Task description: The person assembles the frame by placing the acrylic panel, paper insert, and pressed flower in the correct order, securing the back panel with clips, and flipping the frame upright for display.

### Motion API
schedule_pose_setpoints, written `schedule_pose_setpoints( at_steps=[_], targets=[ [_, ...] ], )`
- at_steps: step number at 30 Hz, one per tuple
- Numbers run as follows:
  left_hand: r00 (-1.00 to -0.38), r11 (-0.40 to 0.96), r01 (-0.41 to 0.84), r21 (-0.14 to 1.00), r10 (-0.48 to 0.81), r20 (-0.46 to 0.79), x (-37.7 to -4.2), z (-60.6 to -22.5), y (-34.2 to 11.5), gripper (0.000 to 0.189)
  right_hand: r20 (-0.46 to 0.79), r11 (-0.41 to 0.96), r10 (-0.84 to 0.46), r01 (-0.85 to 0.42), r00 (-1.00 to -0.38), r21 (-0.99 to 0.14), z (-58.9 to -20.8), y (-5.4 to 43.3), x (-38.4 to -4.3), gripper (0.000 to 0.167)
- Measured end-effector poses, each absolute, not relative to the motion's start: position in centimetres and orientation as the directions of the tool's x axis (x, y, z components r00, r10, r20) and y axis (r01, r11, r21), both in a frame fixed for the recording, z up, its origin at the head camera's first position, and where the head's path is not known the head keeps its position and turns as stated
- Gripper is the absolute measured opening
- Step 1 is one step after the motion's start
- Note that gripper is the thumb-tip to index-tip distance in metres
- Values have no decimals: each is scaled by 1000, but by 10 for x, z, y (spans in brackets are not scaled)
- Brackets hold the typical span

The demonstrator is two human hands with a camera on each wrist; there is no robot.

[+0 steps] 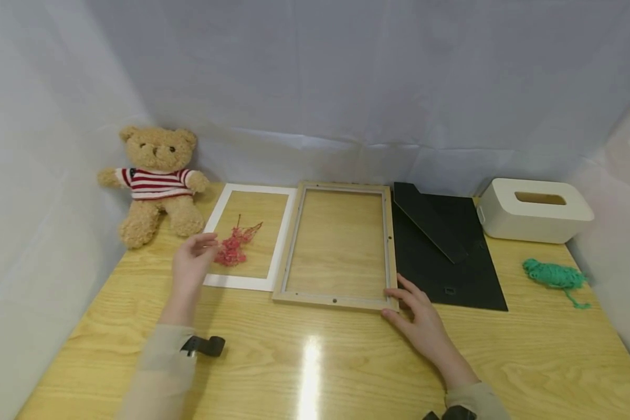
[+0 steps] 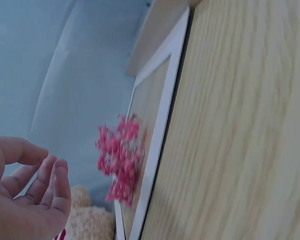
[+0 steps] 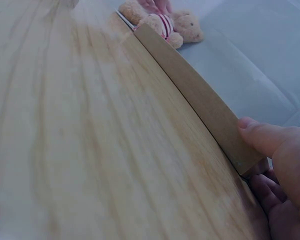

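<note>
A sprig of pink dried flowers [image 1: 233,248] lies on a white mat border [image 1: 249,283] at the left of the table. Just left of the flowers is my left hand [image 1: 191,262], its fingers loosely bent. In the left wrist view a gap shows between this hand [image 2: 35,190] and the pink flowers [image 2: 121,160]; nothing is seen in its fingers. A light wooden picture frame [image 1: 315,301] lies flat beside the mat, slightly overlapping its right side. My right hand [image 1: 420,321] holds the near right corner of the frame, thumb on the front edge [image 3: 200,105].
A black backing board [image 1: 436,286] with its stand lies right of the frame. Farther right are a white tissue box [image 1: 535,224] and a bundle of green yarn [image 1: 553,274]. A teddy bear [image 1: 157,181] in a striped sweater sits back left, against the pale curtain [image 1: 346,87].
</note>
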State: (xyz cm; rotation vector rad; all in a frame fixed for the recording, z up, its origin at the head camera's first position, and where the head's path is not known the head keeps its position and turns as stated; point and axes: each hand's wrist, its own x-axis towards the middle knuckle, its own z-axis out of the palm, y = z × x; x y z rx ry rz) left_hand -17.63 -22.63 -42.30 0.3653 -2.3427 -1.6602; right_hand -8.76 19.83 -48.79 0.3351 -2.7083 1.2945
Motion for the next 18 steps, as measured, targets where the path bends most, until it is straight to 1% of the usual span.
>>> schedule_pose_setpoints(
  at_steps=[3,7,12,18],
  targets=[
    [-933,385,-87,919,-354,60,-174,-423,-240,29,208,609,-147,-254,-967,-752,-488,198,-88,40],
    [-936,448,-133,884,-350,36,-168,-425,-261,32,213,610,-152,-261,-965,-748,-489,198,-88,40],
    [-934,460,-218,860,-354,-48,-163,-430,-282,39,200,612,-158,-255,-967,-748,-488,198,-88,40],
    [-933,478,-277,834,-340,-115,-162,-435,-296,43,206,612,-158,-259,-966,-747,-487,198,-87,41]
  ],
)
